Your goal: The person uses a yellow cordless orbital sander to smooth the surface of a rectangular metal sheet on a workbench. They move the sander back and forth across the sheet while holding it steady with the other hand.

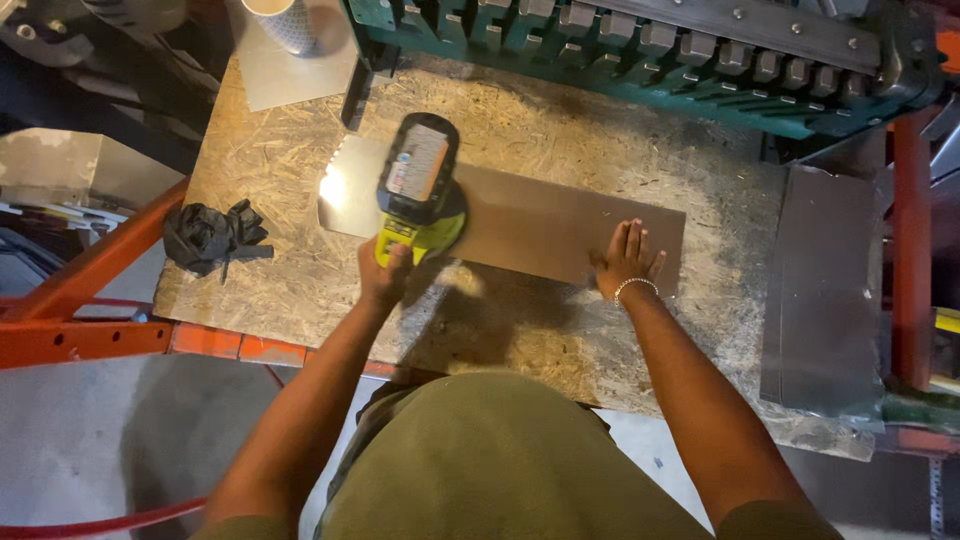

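Left hand [385,272] closed in a grip; right hand [628,262] pressed flat, fingers spread.

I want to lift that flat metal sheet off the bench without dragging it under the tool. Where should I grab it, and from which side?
Probably by the sheet metal's right end, coming from the near edge of the chipboard bench. The right hand lies flat there, and that end is bare. The yellow power tool, held by the left hand, sits on the left part. The sheet lies flat, so a fingertip must first lift an edge.

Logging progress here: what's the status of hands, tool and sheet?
Left hand grips yellow-green cordless power tool on flat grey metal sheet. Right hand flat on sheet. Black gloves lie clear, left.
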